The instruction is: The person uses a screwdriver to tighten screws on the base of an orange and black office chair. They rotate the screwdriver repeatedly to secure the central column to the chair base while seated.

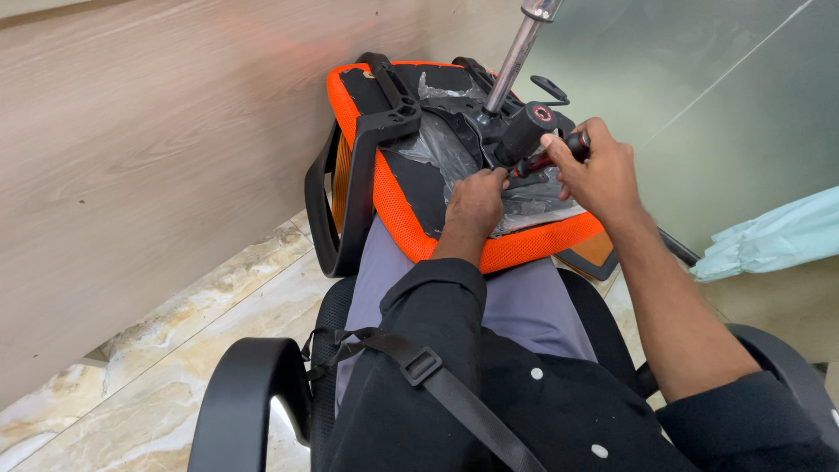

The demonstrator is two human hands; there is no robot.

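A: Status on the hands?

B: Right hand (603, 170) is wrapped around the red-and-black handled screwdriver (552, 154), fingers (564, 150) fully curled on the grip. Shaft end points left and down toward the left hand.

A: And the left?

B: Left hand (474, 205) lies on the plastic-wrapped underside of the upturned orange mesh office chair seat (398, 210). Fingers bent, tips pinched at the screwdriver's tip, just below the black seat mechanism (516, 131). Can't tell if there's a screw between them, too small and covered.

A: Where's the seat?

B: Upside down across the person's lap, on the grey trousers (524, 301), far edge leaning toward the light wood-grain wall panel (149, 166). Chrome gas-lift cylinder (517, 52) sticks up out of the mechanism, tilted right, and runs off the top of frame.

A: Anything else attached?

B: Black plastic armrest frame (350, 188) hangs off the seat's left side, another black bracket along the top. Small black lever (551, 87) beside the cylinder.

A: Surroundings?

B: Person sits in a black office chair, armrest (240, 402) lower left. Marble-look tile floor (166, 367) beneath. Frosted glass partition (699, 79) to the right, pale teal plastic wrapping (769, 236) at its foot.
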